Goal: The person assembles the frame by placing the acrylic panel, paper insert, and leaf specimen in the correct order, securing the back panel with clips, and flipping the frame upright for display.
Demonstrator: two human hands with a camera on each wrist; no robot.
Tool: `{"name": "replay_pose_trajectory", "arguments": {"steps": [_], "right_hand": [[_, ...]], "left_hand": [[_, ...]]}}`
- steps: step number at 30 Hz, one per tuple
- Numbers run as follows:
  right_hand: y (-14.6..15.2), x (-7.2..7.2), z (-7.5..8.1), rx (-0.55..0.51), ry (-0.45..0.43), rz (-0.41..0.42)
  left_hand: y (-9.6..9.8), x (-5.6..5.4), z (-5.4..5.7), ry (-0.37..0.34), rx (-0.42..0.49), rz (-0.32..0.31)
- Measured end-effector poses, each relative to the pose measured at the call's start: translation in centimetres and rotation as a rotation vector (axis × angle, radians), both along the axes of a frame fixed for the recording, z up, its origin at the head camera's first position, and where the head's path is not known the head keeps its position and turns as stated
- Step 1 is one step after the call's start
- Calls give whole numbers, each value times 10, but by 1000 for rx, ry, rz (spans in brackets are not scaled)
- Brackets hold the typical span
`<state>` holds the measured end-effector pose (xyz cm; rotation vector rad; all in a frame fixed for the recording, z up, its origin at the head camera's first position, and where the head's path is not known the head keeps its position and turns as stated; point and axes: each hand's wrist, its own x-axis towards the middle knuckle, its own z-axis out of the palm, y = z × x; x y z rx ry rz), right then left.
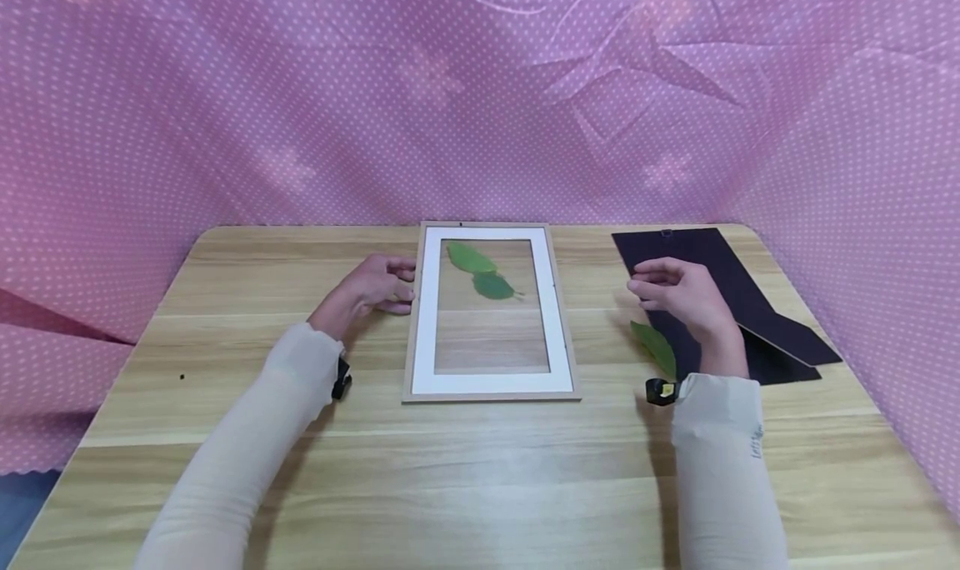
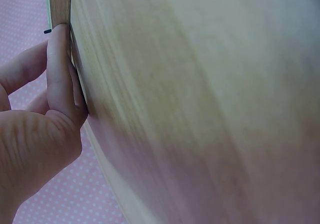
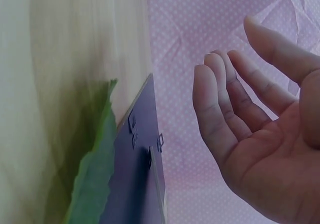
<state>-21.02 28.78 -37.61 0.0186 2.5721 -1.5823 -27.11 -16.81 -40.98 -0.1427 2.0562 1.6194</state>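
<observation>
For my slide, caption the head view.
Left hand touches a frame with two leaves; right hand hovers above a black board.
</observation>
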Motion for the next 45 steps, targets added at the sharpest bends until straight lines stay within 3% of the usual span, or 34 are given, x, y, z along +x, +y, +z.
{"name": "replay_pose_trajectory", "arguments": {"steps": [9, 20, 26, 38, 45], "right_hand": [[13, 8, -2, 13, -22, 15], [25, 15, -7, 128, -85, 54], [27, 16, -10, 136, -120, 115], [26, 16, -22, 277, -107, 200], [29, 14, -26, 294, -115, 219]], "left_hand": [[0, 1, 3, -9, 2, 1], [1, 0, 5, -10, 2, 14], [0, -1, 3, -9, 2, 11], [1, 1, 4, -13, -1, 5], [2, 2, 4, -13, -3, 14]]}}
